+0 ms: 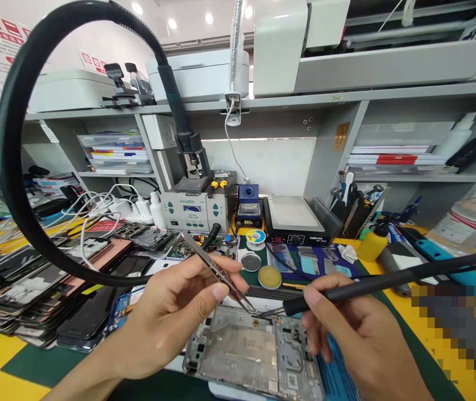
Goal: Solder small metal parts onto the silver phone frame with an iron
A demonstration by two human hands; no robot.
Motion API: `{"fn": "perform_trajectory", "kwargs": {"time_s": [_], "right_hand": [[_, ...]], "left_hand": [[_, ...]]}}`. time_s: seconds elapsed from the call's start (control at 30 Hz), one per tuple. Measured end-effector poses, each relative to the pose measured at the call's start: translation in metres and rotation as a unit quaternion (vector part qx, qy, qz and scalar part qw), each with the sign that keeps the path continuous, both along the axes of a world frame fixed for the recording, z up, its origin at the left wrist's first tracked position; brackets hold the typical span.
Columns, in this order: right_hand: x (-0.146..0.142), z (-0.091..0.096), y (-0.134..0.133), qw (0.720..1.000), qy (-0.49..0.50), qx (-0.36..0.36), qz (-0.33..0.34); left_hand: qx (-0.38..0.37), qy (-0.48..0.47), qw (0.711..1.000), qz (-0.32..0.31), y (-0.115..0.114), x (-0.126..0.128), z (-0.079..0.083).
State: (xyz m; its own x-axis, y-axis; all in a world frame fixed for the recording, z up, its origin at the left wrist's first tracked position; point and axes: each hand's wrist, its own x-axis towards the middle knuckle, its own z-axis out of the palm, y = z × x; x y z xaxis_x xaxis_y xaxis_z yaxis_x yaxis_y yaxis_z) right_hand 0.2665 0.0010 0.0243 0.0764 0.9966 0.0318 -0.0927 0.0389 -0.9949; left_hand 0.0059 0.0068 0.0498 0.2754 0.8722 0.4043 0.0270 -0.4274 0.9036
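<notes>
My left hand point(179, 306) pinches a pair of metal tweezers point(216, 270), their tips pointing down at the upper edge of an opened phone frame point(241, 351). In my right hand point(346, 328) is a black soldering iron point(346, 289), its tip close to the tweezer tips. Whether the tips touch the frame or each other I cannot tell. The grey metal frame lies tilted below both hands, over a blue item point(335, 367). My right fingers hang over its right side. Any small part between the tips is too small to make out.
A hot-air station point(196, 209) stands behind, its thick black hose point(10, 139) looping across the left. Stacked phones point(108, 301) lie left. Solder spool point(255, 238), flux tin point(270, 277) and heating plate point(296, 214) sit beyond the frame. A yellow bottle point(372, 243) stands right.
</notes>
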Motion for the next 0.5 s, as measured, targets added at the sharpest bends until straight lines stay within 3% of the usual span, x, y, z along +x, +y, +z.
{"fn": "perform_trajectory", "kwargs": {"time_s": [0.2,0.4,0.5], "right_hand": [[0.0007,-0.0013,0.0001,1.000,-0.008,0.003,0.004],[0.0002,0.0021,-0.0011,0.999,-0.005,0.030,-0.023],[-0.0007,0.0045,-0.0027,0.999,-0.008,0.029,-0.027]], "left_hand": [[0.014,0.015,1.000,-0.004,-0.0002,0.0009,-0.0017],[0.077,0.099,0.992,0.018,0.0000,-0.0001,-0.0047],[0.069,0.124,0.990,0.012,0.0011,-0.0005,-0.0068]]}}
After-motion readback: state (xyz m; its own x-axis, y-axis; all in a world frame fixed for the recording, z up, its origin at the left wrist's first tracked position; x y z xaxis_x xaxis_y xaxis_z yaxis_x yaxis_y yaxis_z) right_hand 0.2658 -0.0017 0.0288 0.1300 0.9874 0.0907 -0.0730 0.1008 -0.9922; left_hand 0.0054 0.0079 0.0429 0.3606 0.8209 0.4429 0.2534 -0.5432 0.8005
